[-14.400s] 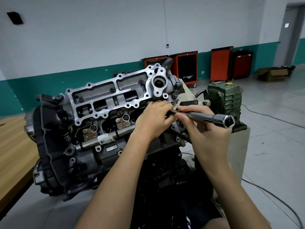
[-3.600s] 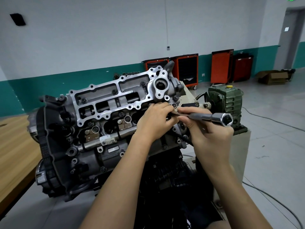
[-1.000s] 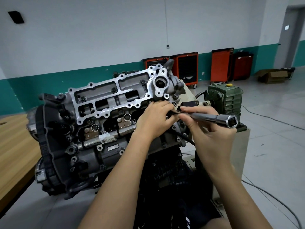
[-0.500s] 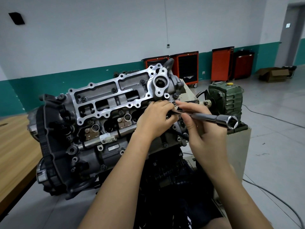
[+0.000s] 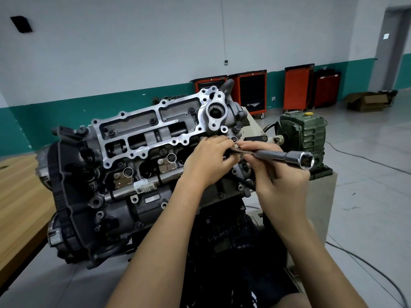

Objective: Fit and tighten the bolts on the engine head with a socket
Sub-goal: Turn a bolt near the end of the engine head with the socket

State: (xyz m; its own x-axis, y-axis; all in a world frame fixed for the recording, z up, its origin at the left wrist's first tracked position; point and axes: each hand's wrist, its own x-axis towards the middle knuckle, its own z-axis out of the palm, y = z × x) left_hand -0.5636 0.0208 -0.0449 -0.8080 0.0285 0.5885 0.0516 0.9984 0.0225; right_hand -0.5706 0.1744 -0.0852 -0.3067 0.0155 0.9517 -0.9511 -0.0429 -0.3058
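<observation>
**Engine head** (image 5: 155, 138): bare grey metal casting on top of a dark engine block. It is tilted toward the camera, with its long side running from lower left to upper right, at the centre of view. Several bolts (image 5: 153, 121) sit in its upper frame.

**Toothed belt** (image 5: 58, 185): black, running round the engine's left end.

**Label** (image 5: 144, 186): white barcode sticker on a steel tube across the block's face.

**Left hand** (image 5: 206, 161): at the head's right end, back of the hand up. Its fingers (image 5: 223, 144) are curled down over the spot where the tool's front end meets the casting. Whether they pinch the tool's tip, a bolt or nothing is hidden, so I cannot tell.

**Socket wrench** (image 5: 287, 157): long steel bar, lying nearly level. Its front end is lost under the left hand. The open six-sided socket at the rear end faces the camera, to the right of both hands.

**Right hand** (image 5: 278, 181): just right of the left hand, below the bar. Its fingers (image 5: 251, 145) grasp the shaft near its front, with the forefinger laid along the top.

**Gearbox** (image 5: 302, 132): green, with a yellow cap on top. It stands on a pale pedestal (image 5: 322, 196) behind the right hand, its shaft pointing toward the engine.

**Wooden counter** (image 5: 20, 192): at the left edge of view, beside the engine.

**Tool cabinets** (image 5: 252, 92): red, in a row by the far wall.

**Cardboard box** (image 5: 369, 100): open, on the floor at far right.
</observation>
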